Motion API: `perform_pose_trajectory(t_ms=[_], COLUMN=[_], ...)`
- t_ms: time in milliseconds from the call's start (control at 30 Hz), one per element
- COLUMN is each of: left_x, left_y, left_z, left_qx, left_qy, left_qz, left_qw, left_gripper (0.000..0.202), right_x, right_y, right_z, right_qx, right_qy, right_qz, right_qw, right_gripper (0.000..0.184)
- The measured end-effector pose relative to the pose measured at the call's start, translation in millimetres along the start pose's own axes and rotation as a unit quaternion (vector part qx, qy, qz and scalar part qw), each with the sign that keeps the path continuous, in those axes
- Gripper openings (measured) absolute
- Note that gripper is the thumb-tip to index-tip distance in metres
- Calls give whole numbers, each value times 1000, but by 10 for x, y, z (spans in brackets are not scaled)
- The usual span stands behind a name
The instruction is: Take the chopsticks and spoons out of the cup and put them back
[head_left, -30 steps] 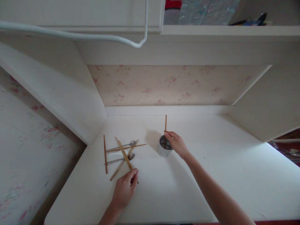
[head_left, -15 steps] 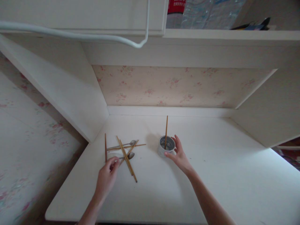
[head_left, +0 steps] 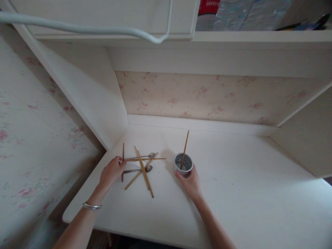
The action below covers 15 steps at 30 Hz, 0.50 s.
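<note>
My right hand (head_left: 191,181) is wrapped round the near right side of a small silver metal utensil holder (head_left: 176,169) with holes in its base. One wooden chopstick (head_left: 185,147) leans upright inside it. On the left, the fingers of my left hand (head_left: 112,172) are closed at the middle of a reddish-brown chopstick (head_left: 123,149) lying on the table. Right beside those fingertips are the handle end of the upper metal spoon (head_left: 151,155) and a sideways chopstick (head_left: 160,158). A lower spoon (head_left: 148,168) lies partly beneath several crossed lighter chopsticks (head_left: 145,174).
Everything rests on a white tabletop (head_left: 160,214) with a rounded front left corner. A white side panel (head_left: 85,90) rises at the left. Overhead are a cabinet with a pale cable (head_left: 103,30) hanging before it, and a shelf holding plastic-wrapped bottles (head_left: 233,15).
My left hand has left the lower spoon and moved up-left to the reddish-brown chopstick. My right hand has closed round the holder, lower on its near side. The view has shifted slightly.
</note>
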State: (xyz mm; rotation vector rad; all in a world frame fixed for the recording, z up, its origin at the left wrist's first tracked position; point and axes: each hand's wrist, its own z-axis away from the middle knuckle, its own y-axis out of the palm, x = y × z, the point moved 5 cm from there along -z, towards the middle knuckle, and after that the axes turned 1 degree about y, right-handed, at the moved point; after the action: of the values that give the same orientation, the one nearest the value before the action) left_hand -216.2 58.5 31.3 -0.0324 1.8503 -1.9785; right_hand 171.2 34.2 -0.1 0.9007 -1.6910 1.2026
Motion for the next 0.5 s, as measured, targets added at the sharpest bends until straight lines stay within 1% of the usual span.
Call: perform_pose_trajectory(t_ms=[67,233,367,500], left_x=[-36,-100,-59,28], left_y=[-3,6,77,132], left_z=[-34,-100,-186,-267], left_qx=[4,-17,-3,19], left_qy=[4,7,6,-1], left_qz=[-15,-36,-55,-46], left_qw=[1000,999,998,999], left_gripper=[44,44,45,45], right_x=[28,66,74,53], right_y=[22,32,21,15], right_z=[64,133,129,127], right_qx=[-2,1,7,15], right_qy=[-3,-19,-35,-35], right_qz=[21,52,55,57], right_qw=[1000,998,998,998], right_gripper=[71,73,73,74])
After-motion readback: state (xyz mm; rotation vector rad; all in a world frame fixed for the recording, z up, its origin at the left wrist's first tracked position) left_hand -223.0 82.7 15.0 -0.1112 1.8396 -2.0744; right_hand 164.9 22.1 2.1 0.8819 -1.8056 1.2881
